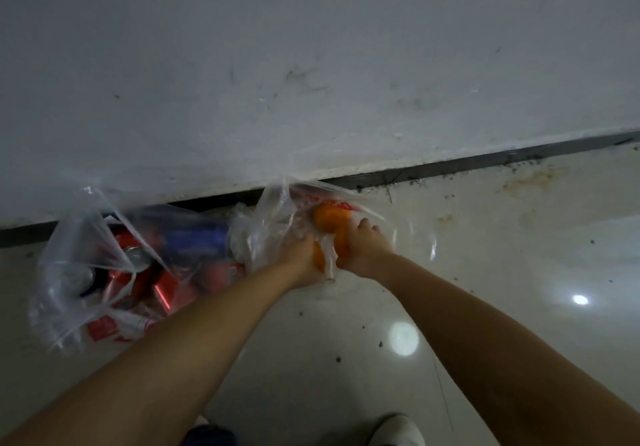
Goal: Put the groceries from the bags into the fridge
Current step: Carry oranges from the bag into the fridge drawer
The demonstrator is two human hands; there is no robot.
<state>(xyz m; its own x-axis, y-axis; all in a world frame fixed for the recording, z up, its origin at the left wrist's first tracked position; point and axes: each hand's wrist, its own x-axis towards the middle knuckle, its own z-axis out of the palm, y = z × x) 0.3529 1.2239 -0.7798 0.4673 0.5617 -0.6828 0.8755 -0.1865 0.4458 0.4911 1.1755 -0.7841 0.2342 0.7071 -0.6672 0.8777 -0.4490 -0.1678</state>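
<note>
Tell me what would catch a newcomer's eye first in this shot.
The oranges, bright in the dim scene, sit in a clear bag on the floor by the wall, at mid-frame. The left hand and right hand both grip fruit through or inside that plastic. To the left, a second bag holds red cans.

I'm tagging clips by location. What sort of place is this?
Probably indoors at home, at floor level beside a wall: glossy pale floor tiles, a scuffed white wall, and two clear grocery bags, one of drink cans and one of oranges. No fridge shows.
</note>
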